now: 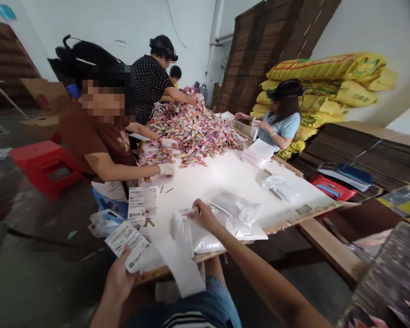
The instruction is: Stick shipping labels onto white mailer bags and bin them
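My left hand (118, 273) is closed on a strip of printed labels (131, 243), with black text on white. A long tail of white backing paper (181, 269) trails from it over the table's near edge. My right hand (205, 214) is at the top left of a puffy silver plastic bag (205, 237), fingers curled together. Whatever they may pinch is too small to make out. Beside them, a small white patch with dark print shows on the bag. Another silver bag (235, 204) lies over the first one's right side.
The white table (212, 175) bears a large heap of small colourful packets (194, 130). Several co-workers stand or sit around it. A white paper stack (258, 152), a further silver bag (282, 187) and more labels (143, 200) lie there. A red stool (46, 159) stands left.
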Tool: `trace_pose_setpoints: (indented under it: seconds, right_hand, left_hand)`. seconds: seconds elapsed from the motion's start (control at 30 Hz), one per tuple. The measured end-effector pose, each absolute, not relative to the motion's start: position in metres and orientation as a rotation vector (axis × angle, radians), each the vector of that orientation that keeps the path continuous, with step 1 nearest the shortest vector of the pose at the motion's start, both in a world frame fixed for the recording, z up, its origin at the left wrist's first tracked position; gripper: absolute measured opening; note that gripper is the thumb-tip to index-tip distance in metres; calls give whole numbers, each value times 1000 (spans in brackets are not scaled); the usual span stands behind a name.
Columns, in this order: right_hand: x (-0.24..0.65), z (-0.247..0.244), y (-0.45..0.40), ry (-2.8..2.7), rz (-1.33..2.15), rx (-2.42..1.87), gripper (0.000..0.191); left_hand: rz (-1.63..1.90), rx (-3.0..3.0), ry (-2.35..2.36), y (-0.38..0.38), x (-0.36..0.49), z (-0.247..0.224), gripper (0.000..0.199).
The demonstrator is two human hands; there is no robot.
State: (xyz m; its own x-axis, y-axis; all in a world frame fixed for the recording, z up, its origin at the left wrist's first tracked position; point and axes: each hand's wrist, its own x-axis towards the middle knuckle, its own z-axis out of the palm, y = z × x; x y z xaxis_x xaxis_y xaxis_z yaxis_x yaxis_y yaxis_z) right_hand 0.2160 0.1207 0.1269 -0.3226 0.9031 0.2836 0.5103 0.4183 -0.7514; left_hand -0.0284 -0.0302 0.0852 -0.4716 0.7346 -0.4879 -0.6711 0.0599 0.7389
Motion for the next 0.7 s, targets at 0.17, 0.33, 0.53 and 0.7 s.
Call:
trace_pose_setpoints:
  seconds: [0.17, 0.33, 0.53, 0.7]
  right_hand:
    - [209, 49, 110, -2420, 298, -1165, 67]
    - [224, 48, 113, -2567, 287, -1152, 92]
    - [339, 70, 132, -1251, -156, -1975, 76]
    - [397, 72, 137, -1275, 571, -1870, 43]
  left_hand:
    - [1467, 218, 1260, -42, -5, 93, 43]
    - [1469, 286, 1286, -37, 6, 89, 44]
    - [1530, 199, 1398, -38, 0, 86, 33]
    - [1558, 159, 1328, -30, 8, 83, 35]
